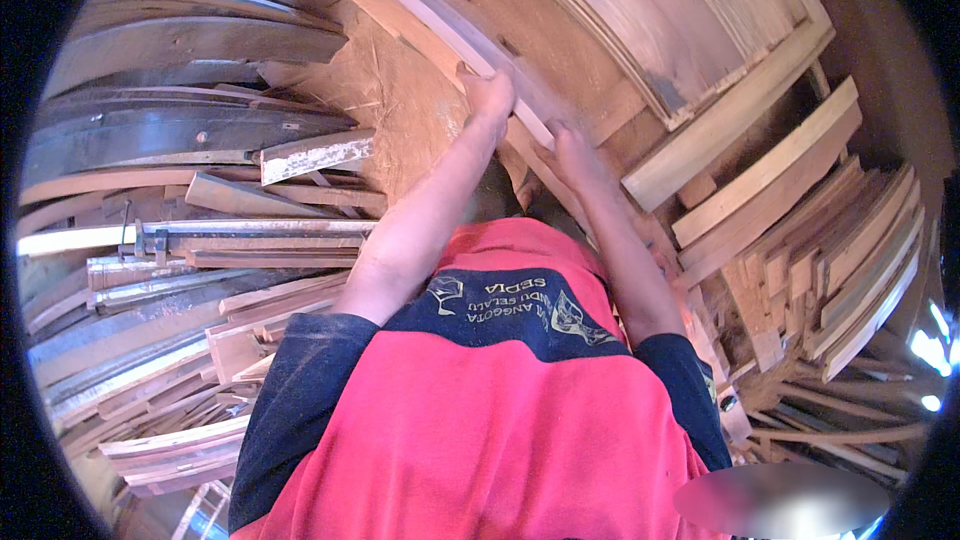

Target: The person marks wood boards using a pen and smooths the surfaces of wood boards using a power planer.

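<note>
A long, narrow wooden strip (432,12) runs slantwise from the upper left toward the middle, in front of my body. My left hand (489,95) is closed on it, with the thumb along its near side. Farther down its length, my right hand (570,155) grips the nearer end, its fingers partly hidden. Beneath the strip lies a broader wooden board (395,25), its edge showing on the left side. Just beyond, a large framed wooden panel (640,15) lies at the upper right.
Stacks of planks (180,140) fill the left side. A loose, paint-marked board (316,156) juts toward the dusty floor (415,130). Thick beams (730,120) and piled timber (840,260) stand at the right. Some thin poles (840,430) lie at the lower right.
</note>
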Motion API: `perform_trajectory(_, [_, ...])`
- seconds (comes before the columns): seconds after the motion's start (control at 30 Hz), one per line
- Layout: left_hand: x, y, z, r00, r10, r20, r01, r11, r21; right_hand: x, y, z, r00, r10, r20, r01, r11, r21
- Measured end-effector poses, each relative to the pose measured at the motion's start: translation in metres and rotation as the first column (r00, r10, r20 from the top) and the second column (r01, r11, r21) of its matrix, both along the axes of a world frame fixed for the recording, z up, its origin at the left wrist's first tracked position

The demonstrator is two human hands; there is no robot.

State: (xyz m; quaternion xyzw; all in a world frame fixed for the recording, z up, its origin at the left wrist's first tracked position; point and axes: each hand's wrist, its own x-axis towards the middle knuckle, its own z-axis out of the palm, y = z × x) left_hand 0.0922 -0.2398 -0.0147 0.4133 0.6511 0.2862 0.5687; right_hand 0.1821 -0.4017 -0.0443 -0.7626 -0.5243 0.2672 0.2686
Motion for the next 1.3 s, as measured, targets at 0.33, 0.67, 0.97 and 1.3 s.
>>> perform_trajectory(0.33, [-0.007,-0.001,-0.020,0.998,0.050,-0.037,-0.048,0.997,0.065,0.045,0.147,0.106,0.986,0.065,-0.157,-0.027,0.972,0.234])
perform_trajectory(0.67, [-0.092,0.070,-0.004,0.918,-0.336,0.213,0.346,0.938,-0.013,-0.063,0.409,0.058,0.976,0.217,-0.011,-0.215,0.972,0.092])
perform_trajectory(0.97, [-0.225,0.548,-0.106,0.984,0.107,0.143,-0.166,0.848,0.503,-0.109,0.431,0.056,0.881,0.059,0.469,0.031,0.983,-0.181])
perform_trajectory(1.3, [-0.156,0.861,-0.177,0.879,-0.135,0.458,-0.253,0.681,0.687,-0.121,0.441,0.044,0.891,-0.034,0.453,0.174,0.947,-0.271])
